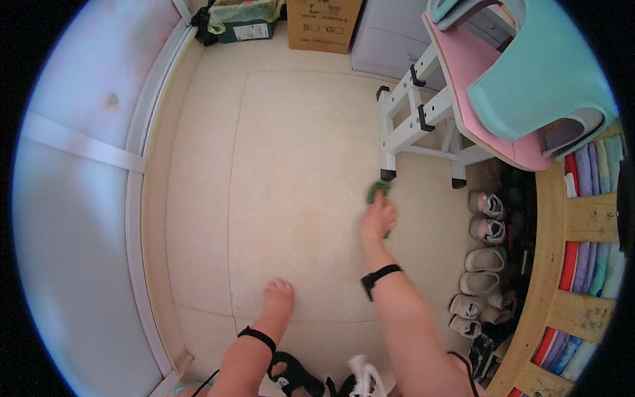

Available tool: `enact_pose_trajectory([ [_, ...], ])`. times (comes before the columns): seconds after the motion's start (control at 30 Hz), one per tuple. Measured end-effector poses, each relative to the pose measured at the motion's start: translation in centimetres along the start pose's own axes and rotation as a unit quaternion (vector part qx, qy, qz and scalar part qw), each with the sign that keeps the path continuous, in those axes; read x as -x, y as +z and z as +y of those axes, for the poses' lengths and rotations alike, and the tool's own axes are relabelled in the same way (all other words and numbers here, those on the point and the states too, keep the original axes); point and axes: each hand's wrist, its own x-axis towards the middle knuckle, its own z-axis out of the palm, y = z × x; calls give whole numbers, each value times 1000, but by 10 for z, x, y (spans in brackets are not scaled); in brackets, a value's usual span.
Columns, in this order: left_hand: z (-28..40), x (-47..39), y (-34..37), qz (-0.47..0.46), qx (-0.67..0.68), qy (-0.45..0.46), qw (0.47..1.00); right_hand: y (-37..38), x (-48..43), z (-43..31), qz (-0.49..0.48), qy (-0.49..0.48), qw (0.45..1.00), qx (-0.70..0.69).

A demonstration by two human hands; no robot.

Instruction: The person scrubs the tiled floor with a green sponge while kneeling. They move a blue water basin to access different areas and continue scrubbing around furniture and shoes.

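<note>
My right hand (380, 218) grips a small green brush (378, 192) by its handle, one finger stretched along the top. The brush head is at floor level, just beside the black foot cap (388, 174) of a white metal table leg. Most of the handle is hidden in my palm; a green tip shows below it. My left hand (279, 300) is over the beige tiled floor (297, 198), fingers curled together, with nothing visible in it. Each wrist wears a black band.
A pink-topped table (466, 64) carries a turquoise plastic chair (536, 74) at upper right. Several shoes (483, 263) line the wooden bed frame (550, 223). At the back are a cardboard box (323, 27) and a green box (243, 31). Frosted door panels (74, 198) flank the left.
</note>
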Motion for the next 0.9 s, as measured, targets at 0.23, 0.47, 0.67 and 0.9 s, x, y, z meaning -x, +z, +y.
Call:
enact_pose_trajectory([
  [0.23, -2, 1, -5, -33, 5, 6, 999, 28, 84, -113, -256, -218, 869, -364],
  [0.47, -3, 3, -4, 0, 7, 11, 1000, 52, -75, -97, 113, -145, 983, -2],
  [0.67, 2, -1, 0, -4, 17, -14, 1000, 48, 121, -165, -295, -440, 844, -87],
  [0.9, 0, 3, -1, 30, -14, 0, 999, 1, 77, -7, -235, -24, 746, -622],
])
